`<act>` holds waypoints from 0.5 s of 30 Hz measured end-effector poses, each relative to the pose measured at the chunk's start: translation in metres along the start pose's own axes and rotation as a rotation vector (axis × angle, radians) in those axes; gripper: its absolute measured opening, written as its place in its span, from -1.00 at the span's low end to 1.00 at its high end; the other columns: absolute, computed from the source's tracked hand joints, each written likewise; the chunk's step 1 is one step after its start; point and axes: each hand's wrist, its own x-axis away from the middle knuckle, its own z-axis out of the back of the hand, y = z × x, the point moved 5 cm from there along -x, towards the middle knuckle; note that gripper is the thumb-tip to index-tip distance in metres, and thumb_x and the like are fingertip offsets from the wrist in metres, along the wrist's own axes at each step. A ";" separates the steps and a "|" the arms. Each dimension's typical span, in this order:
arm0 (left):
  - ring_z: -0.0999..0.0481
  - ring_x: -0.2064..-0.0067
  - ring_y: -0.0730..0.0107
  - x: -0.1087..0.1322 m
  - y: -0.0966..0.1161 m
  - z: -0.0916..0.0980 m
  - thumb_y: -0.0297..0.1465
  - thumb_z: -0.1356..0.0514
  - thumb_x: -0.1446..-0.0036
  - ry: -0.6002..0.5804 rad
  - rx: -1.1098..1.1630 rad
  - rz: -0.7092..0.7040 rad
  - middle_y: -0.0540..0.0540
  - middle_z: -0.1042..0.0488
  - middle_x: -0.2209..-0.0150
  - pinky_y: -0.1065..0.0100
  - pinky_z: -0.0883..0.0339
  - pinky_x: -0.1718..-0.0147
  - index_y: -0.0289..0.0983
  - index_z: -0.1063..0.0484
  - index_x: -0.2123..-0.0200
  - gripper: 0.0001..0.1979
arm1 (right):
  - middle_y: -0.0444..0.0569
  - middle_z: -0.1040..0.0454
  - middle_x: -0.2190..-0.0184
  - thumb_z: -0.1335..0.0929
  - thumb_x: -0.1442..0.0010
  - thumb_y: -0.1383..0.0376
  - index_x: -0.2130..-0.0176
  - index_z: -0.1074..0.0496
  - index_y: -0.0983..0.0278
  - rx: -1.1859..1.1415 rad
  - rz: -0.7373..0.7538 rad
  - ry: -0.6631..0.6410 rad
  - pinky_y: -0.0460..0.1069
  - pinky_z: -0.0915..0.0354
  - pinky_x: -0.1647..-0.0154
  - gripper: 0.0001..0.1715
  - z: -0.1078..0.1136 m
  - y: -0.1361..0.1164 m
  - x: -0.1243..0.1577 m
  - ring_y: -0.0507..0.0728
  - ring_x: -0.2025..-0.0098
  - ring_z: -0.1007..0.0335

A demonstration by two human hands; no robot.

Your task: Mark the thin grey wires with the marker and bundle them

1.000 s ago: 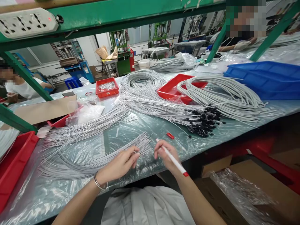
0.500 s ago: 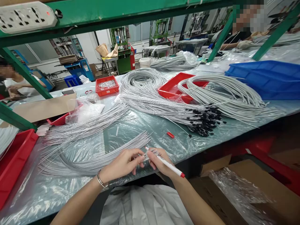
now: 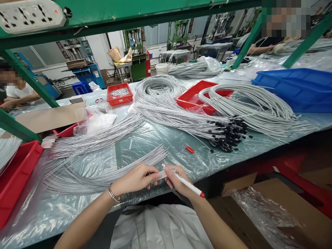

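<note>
My left hand (image 3: 136, 178) is closed in a pinch on the ends of a fan of thin grey wires (image 3: 103, 176) lying on the plastic-covered bench. My right hand (image 3: 178, 180) is closed round a white marker pen (image 3: 185, 181) with a red end, its tip pointing at the wire ends between my two hands. The hands nearly touch at the near edge of the bench. A red pen cap (image 3: 189, 149) lies on the bench just beyond my right hand.
Grey cable bundles (image 3: 160, 100) with black ends (image 3: 228, 133) cover the middle. Red trays (image 3: 119, 93) (image 3: 15, 176), a blue bin (image 3: 298, 88), cardboard (image 3: 49, 117) and a green frame (image 3: 129, 17) surround them. Other people work at far left and far right. Boxes (image 3: 272, 207) stand below right.
My right hand has swung the pen down and left, bringing its tip to the wire ends held by my left hand. The two hands have closed together.
</note>
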 end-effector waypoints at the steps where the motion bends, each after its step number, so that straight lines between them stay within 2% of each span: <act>1: -0.38 0.52 0.57 0.000 0.000 0.000 -0.18 0.06 -0.26 -0.007 -0.010 -0.002 -0.07 -0.44 0.39 0.55 -0.21 0.53 -0.39 -0.39 0.33 -0.59 | -0.13 -0.15 0.76 -0.14 -0.32 0.02 0.57 -0.18 0.33 -0.006 -0.004 0.018 -0.09 0.02 0.63 -0.43 0.000 0.002 0.000 -0.03 0.70 -0.04; 4: -0.34 0.56 0.59 -0.002 0.002 -0.003 -0.19 0.03 -0.24 -0.035 -0.045 -0.011 -0.04 -0.43 0.44 0.53 -0.19 0.54 -0.39 -0.38 0.36 -0.62 | -0.13 -0.15 0.76 -0.15 -0.31 0.01 0.56 -0.19 0.34 -0.001 -0.029 0.062 -0.10 0.03 0.65 -0.43 -0.003 0.007 0.002 -0.04 0.71 -0.01; 6: -0.37 0.53 0.56 -0.003 0.003 -0.004 -0.18 0.00 -0.22 0.001 -0.071 -0.005 -0.04 -0.41 0.49 0.53 -0.20 0.52 -0.39 -0.37 0.38 -0.63 | -0.13 -0.15 0.75 -0.16 -0.31 0.03 0.57 -0.17 0.34 0.010 -0.027 0.080 -0.10 0.04 0.66 -0.43 -0.004 0.008 0.004 -0.04 0.70 -0.01; 9: -0.41 0.48 0.53 -0.005 0.004 -0.005 -0.19 0.00 -0.22 0.049 -0.030 0.023 -0.06 -0.42 0.49 0.55 -0.21 0.50 -0.38 -0.39 0.39 -0.63 | -0.13 -0.14 0.74 -0.18 -0.31 0.06 0.59 -0.13 0.32 0.038 0.011 0.109 -0.10 0.04 0.65 -0.45 -0.003 0.005 0.004 -0.03 0.68 -0.01; 12: -0.40 0.51 0.52 -0.006 0.004 -0.006 -0.20 0.00 -0.22 0.047 0.037 0.059 -0.05 -0.40 0.54 0.55 -0.22 0.51 -0.38 -0.38 0.42 -0.63 | -0.12 -0.15 0.73 -0.20 -0.30 0.10 0.58 -0.14 0.32 0.087 0.073 0.164 -0.09 0.02 0.62 -0.49 0.000 0.000 0.003 -0.02 0.67 -0.03; 15: -0.38 0.54 0.55 -0.004 0.008 -0.004 -0.23 0.02 -0.23 0.054 0.014 0.037 -0.05 -0.38 0.55 0.55 -0.21 0.51 -0.39 -0.34 0.46 -0.63 | -0.14 -0.11 0.73 -0.20 -0.30 0.13 0.57 -0.15 0.32 0.106 0.092 0.214 -0.09 0.06 0.64 -0.53 0.003 0.000 0.002 -0.03 0.68 0.00</act>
